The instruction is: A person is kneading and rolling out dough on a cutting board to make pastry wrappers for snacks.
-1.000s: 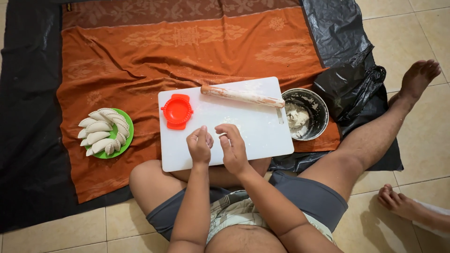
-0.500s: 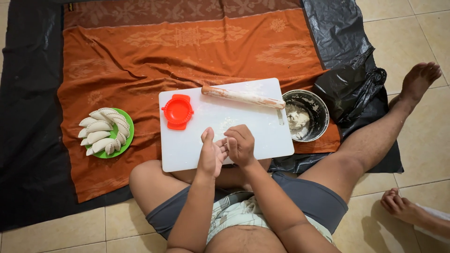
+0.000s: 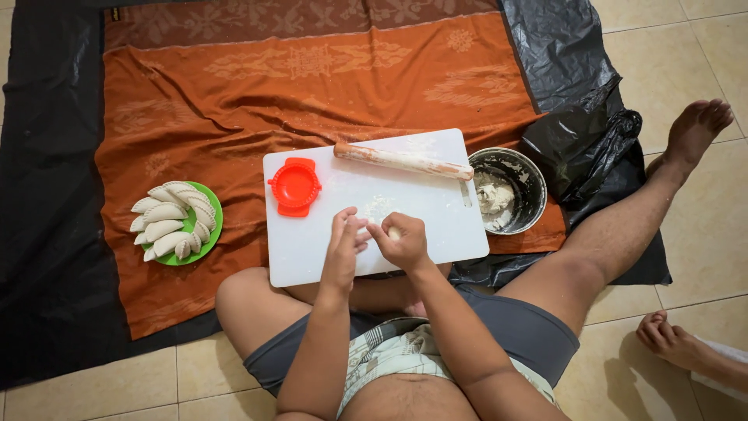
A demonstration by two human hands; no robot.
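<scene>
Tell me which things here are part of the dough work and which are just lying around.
In use: left hand and right hand working a small dough piece; white board; rolling pin; red dumpling press; dough bowl; green plate of shaped dumplings.

Lying about: black plastic bag; orange cloth.

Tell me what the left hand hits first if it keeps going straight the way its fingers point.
Probably the floury patch on the white cutting board, just past the left hand. Farther on that line lies the rolling pin. Height above the board is unclear.
</scene>
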